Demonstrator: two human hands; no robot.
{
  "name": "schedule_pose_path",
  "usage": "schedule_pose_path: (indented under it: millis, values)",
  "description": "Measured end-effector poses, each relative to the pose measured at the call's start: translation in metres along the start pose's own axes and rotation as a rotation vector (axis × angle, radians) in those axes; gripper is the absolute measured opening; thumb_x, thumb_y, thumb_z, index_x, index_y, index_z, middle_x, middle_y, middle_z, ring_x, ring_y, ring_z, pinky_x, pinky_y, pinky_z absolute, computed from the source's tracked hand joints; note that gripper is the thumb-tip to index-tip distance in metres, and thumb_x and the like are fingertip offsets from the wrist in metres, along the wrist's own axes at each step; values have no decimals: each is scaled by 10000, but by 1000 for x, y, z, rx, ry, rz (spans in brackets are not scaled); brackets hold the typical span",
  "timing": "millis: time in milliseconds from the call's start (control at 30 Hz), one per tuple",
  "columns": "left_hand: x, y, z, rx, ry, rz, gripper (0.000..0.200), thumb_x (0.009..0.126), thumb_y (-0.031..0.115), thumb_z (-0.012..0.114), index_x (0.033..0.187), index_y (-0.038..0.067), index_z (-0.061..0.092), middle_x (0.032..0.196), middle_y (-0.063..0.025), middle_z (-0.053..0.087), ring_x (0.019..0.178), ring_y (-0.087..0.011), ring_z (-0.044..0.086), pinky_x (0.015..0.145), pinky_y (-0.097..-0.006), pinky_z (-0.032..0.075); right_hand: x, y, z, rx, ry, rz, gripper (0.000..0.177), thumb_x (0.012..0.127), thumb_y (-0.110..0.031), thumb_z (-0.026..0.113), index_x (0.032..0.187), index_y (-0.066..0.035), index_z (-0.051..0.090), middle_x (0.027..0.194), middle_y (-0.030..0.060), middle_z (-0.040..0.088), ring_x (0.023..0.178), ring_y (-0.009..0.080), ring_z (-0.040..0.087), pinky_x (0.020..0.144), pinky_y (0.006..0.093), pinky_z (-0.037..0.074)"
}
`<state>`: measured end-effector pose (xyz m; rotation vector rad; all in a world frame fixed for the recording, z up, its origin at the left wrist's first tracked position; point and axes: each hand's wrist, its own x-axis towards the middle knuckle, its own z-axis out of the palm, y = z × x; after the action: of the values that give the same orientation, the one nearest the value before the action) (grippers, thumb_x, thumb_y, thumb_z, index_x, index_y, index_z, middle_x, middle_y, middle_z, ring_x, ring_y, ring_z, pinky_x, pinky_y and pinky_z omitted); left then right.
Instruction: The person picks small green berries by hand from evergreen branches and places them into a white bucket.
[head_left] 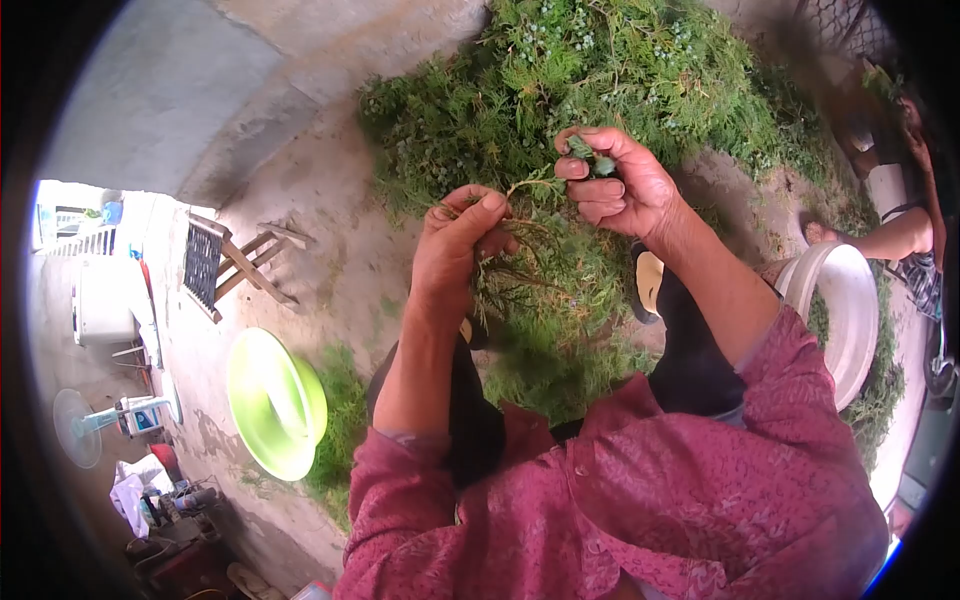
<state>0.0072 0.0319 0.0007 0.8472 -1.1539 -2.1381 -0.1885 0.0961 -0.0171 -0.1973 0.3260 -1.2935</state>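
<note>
My left hand [462, 240] is closed round the stem of a green conifer sprig [530, 255], whose leafy ends hang down to the right. My right hand [622, 187] is curled, with several blue-green cones [590, 158] between thumb and fingers. A thin twig of the sprig reaches from the left fingers toward the right hand. Both hands are raised in front of a large heap of cut conifer branches [600, 70] that bears many pale cones. More loose greenery [560, 370] lies on the ground below, between my legs.
At the left stand a lime-green basin [275, 405] and a small folding stool [235, 262]. A white bucket [845, 320] is at my right, with another person's arm [895, 238] beyond it. A pale fan [85, 425] and a white appliance [103, 300] are farther left.
</note>
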Motion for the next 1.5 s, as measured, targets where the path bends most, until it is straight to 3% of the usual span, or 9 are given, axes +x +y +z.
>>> schedule_pose_path:
  millis: [233,433,633,900,967,1033,1133,1433,1500]
  values:
    - [-5,8,-2,-31,83,-94,124,823,243,576,811,123,546,518,10,502,495,-85,537,341,-209,315,-4,0,6,87,-80,-48,192,829,-242,500,855,-52,495,729,30,443,421,54,357,333,174,284]
    - [6,1,-5,-55,110,-42,164,804,255,603,820,100,551,516,26,477,485,-71,507,393,-181,315,-2,0,0,41,-27,-27,199,833,-264,506,846,-66,484,730,27,454,432,54,352,335,169,275]
    - [15,-15,4,339,181,44,125,782,184,611,835,75,579,612,38,512,518,-46,445,470,-192,346,-4,6,12,-305,311,-28,206,871,-260,482,847,-55,479,703,25,472,431,57,367,347,174,248]
    - [18,-21,17,274,64,-13,116,792,177,597,836,70,594,698,59,533,600,-29,442,505,-183,324,-3,12,9,-776,493,39,280,849,-352,543,818,-74,524,668,11,493,427,64,404,353,190,257]
    - [21,-28,20,338,73,4,113,799,170,589,831,62,595,697,57,532,604,-26,432,507,-183,317,-1,14,3,-768,497,13,272,842,-352,556,811,-82,533,662,2,501,425,58,407,348,187,252]
    - [27,-40,19,359,-43,264,114,806,160,580,814,48,597,689,55,524,602,-23,406,504,-185,299,1,18,-1,-761,502,-12,264,835,-351,568,804,-91,541,656,-7,509,422,52,411,343,184,247]
    - [29,-39,18,485,64,140,110,803,148,577,796,41,599,679,54,518,595,-22,396,503,-187,289,3,20,-1,-708,597,-42,255,835,-358,567,793,-107,552,664,-19,527,430,53,416,349,189,246]
    - [28,-28,35,343,52,-41,144,768,159,612,856,46,594,727,37,546,596,-39,440,538,-195,332,7,26,-11,-641,598,-141,309,787,-373,627,849,-72,594,633,-31,516,445,53,422,354,188,294]
    - [37,-33,32,303,29,16,134,760,136,618,823,23,586,720,10,569,602,-43,463,532,-197,353,7,25,-10,-634,627,-145,298,778,-359,642,829,-67,613,615,-45,514,450,47,421,361,185,304]
